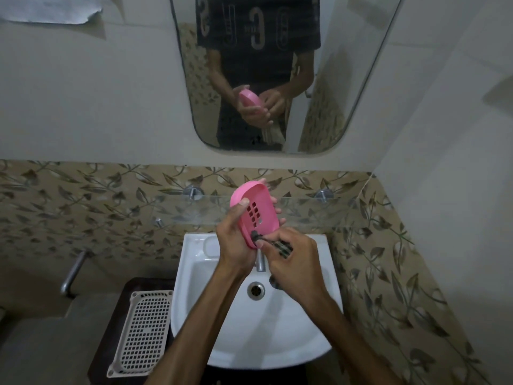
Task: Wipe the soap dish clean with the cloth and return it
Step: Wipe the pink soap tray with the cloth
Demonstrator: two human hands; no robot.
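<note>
The pink soap dish point(256, 215) was held tilted above the white sink point(319, 329), below the glass shelf point(319, 209). It was gripped by the left hand point(236, 245), fingers curled behind. A dark cloth point(280, 245) was pinched by the right hand point(294, 265) against the dish's lower edge.

Around the white basin point(319, 315)

A mirror point(361, 79) hangs above the basin, a glass shelf point(194, 209) runs just behind it, and a white perforated tray point(143, 332) lies left of it.
</note>
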